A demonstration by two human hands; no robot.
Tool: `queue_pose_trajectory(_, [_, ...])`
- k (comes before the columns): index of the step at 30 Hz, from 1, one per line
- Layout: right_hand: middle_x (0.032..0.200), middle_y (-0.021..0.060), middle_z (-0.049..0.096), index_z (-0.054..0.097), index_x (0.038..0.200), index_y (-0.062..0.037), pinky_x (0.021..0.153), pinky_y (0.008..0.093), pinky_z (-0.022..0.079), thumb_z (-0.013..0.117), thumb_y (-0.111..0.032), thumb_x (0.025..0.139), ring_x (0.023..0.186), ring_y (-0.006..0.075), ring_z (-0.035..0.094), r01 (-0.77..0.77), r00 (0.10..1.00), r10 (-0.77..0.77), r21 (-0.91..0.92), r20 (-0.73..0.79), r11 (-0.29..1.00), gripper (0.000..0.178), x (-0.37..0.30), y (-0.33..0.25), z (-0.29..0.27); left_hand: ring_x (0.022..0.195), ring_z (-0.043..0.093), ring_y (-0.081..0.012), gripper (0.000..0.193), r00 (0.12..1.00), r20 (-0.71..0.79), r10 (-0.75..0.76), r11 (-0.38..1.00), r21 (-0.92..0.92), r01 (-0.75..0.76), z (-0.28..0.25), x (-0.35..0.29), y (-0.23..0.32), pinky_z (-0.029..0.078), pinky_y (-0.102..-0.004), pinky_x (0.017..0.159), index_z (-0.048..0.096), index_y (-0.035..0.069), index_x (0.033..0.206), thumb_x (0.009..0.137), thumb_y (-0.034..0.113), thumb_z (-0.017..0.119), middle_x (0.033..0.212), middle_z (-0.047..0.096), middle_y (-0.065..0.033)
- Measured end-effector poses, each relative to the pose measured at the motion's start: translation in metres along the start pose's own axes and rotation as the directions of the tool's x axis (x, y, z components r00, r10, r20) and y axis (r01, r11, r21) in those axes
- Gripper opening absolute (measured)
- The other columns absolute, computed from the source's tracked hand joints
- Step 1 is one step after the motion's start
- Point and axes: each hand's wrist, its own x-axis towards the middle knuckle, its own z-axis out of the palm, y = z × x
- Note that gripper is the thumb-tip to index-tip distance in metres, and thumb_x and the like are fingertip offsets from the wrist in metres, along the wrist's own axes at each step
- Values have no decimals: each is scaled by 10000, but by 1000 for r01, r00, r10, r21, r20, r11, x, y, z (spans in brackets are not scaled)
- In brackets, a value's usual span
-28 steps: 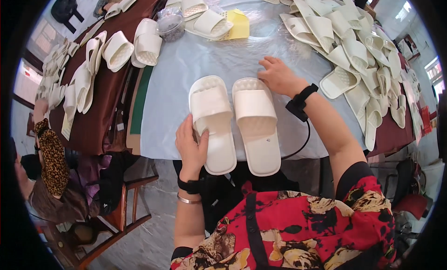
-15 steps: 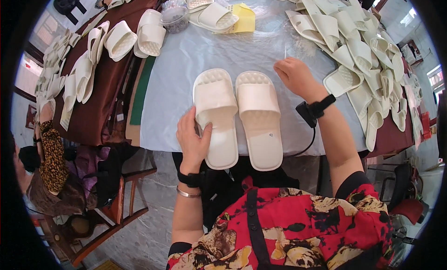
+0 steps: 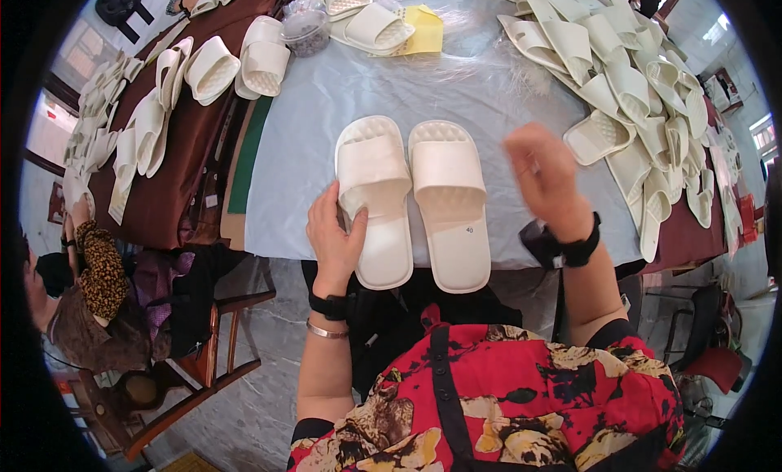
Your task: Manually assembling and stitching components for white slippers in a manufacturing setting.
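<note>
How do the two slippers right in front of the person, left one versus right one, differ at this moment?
The left slipper is held at its outer edge by the left hand; the right slipper is untouched, the blurred right hand apart from it. The right slipper shows a small dark mark on its insole; the left slipper shows none on its visible part. Both are off-white, broad-strapped and bumpy at the toe.

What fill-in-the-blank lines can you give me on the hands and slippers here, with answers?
In the front slipper pair, the left hand touches the ____ one.
The blurred right hand is nearer that pair's ____ slipper.
The sheet beside a farther slipper is ____.

Missing words: left; right; yellow.
</note>
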Motion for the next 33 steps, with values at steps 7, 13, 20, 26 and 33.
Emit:
queue_pose_trajectory(7, [668, 105, 548, 555, 817, -51, 544, 399, 473, 598, -49, 748, 611, 297, 580, -25, 923, -91, 294, 375, 956, 82, -67, -41, 65, 1116, 493, -343, 584, 1000, 12, -12, 1000, -9, 12, 2, 3, 0, 388, -426, 936, 470, 2, 1282, 771, 201, 672, 1202, 542, -174])
queue_pose_trajectory(13, [625, 74, 531, 527, 780, -77, 527, 400, 481, 586, -107, 759, 601, 280, 593, -4, 799, -164, 278, 578, 961, 69, -84, -60, 70, 1157, 475, -328, 614, 997, 39, -72, 995, -68, 74, -4, 5, -4, 374, -428, 973, 447, -4, 1300, 769, 185, 688, 1254, 515, -174])
queue_pose_trajectory(20, [627, 85, 572, 530, 740, -85, 514, 400, 493, 569, -114, 741, 598, 292, 619, 7, 795, 35, -66, 606, 998, 48, -86, -25, 56, 1209, 457, -327, 554, 989, 137, 60, 950, -312, -14, -21, 87, 35, 360, -393, 1014, 442, -31, 1303, 830, 174, 645, 1284, 495, -198])
queue_pose_trajectory(26, [617, 92, 565, 528, 741, -73, 505, 415, 485, 564, -112, 764, 583, 304, 610, -66, 858, 76, -37, 508, 997, 59, -88, -29, 69, 1147, 489, -353, 495, 948, 294, 120, 985, -155, -77, 9, 115, 2, 406, -390, 962, 528, -19, 1220, 844, 285, 631, 1217, 539, -216])
queue_pose_trajectory(33, [612, 110, 559, 513, 715, -69, 505, 432, 475, 561, -124, 794, 587, 318, 604, -114, 859, 114, -31, 499, 993, 107, -83, -24, 62, 1070, 549, -345, 540, 915, 364, 172, 984, -106, -143, 2, 155, 26, 446, -396, 916, 586, -13, 1160, 757, 322, 717, 1183, 566, -217])
